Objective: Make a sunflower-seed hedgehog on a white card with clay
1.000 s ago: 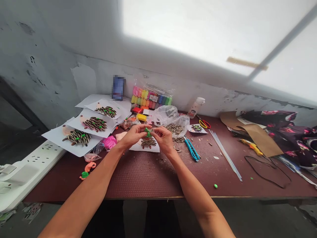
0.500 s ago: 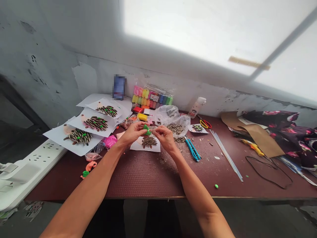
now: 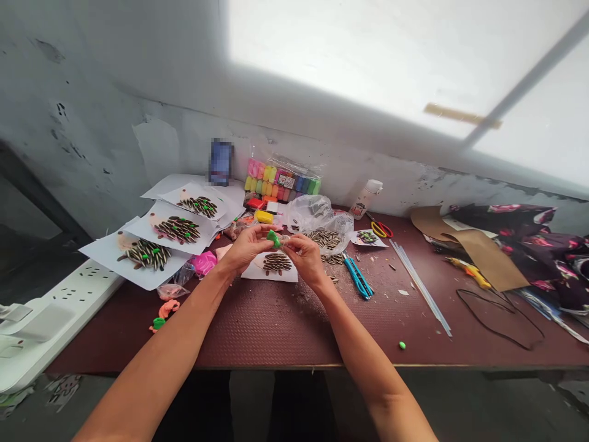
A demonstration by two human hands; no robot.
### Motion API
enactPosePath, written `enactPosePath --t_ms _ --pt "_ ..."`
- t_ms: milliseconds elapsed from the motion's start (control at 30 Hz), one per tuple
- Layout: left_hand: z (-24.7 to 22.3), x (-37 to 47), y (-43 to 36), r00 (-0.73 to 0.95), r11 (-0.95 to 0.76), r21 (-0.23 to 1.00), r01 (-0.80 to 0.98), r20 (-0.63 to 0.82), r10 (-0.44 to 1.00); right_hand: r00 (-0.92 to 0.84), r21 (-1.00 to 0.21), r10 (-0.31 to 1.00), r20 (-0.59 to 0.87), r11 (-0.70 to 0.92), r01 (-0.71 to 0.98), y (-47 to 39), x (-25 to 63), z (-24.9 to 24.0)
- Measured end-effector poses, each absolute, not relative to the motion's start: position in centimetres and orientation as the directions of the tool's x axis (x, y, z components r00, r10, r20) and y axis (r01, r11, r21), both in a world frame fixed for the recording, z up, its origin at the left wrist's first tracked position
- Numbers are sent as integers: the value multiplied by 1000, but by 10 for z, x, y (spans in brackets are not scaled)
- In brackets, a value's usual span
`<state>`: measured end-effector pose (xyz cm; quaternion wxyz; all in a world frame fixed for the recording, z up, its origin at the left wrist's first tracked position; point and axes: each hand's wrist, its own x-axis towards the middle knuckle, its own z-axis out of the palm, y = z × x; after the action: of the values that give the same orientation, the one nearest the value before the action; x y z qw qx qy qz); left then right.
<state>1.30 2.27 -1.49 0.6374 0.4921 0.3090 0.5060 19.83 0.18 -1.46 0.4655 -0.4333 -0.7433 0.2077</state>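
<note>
Between my two hands is a lump of green clay [image 3: 273, 239] in clear plastic wrapping. My left hand [image 3: 249, 247] pinches the clay from the left. My right hand [image 3: 305, 256] is closed on the clear wrapping at its right side. Just below them a white card [image 3: 262, 275] lies on the table, bearing a hedgehog shape with striped seeds [image 3: 277, 263] as spines; no green dots show on it. Behind my right hand, a clear plastic bag [image 3: 338, 224] holds many striped seeds.
Seed hedgehog cards with green dots [image 3: 177, 229] lie at the left, beside a power strip [image 3: 87, 285]. Right of the seeds are blue-handled pliers [image 3: 358, 276], scissors [image 3: 381, 229], a bottle [image 3: 365, 199], clear sticks [image 3: 421, 288] and a yellow glue gun [image 3: 473, 274]. Clay packs [image 3: 283, 181] stand behind.
The green clay looks more compact between my fingers, and my right hand has shifted slightly left. The things on the table have not moved.
</note>
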Motion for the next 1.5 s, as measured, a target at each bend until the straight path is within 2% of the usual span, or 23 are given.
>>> enactPosePath --t_ms 100,267,500,800,1033,1233,1367,1500 --pt "-15 13 22 305 63 938 -340 46 951 -184 -686 825 534 550 477 -1 196 -12" --pt "-12 15 18 412 159 951 -264 -37 910 -188 -694 813 551 571 438 -3 194 -11" --pt "-12 15 19 357 115 961 -251 -18 934 -219 -728 851 477 522 445 1 197 -9" --pt "-8 19 16 282 72 962 -264 6 959 -166 -650 776 608 607 457 -7 189 -10" --pt "-4 23 12 228 8 974 -227 45 973 -138 -619 795 590 556 554 -9 183 -14" --pt "3 24 9 185 -47 979 -200 85 979 -112 -586 725 680 629 511 -14 181 -13" --pt "6 19 12 87 -58 986 -158 73 994 -23 -674 747 664 612 415 -16 181 -8" --pt "8 10 17 0 -1 961 -276 1 1000 75 -863 869 489 469 188 -10 184 -5"
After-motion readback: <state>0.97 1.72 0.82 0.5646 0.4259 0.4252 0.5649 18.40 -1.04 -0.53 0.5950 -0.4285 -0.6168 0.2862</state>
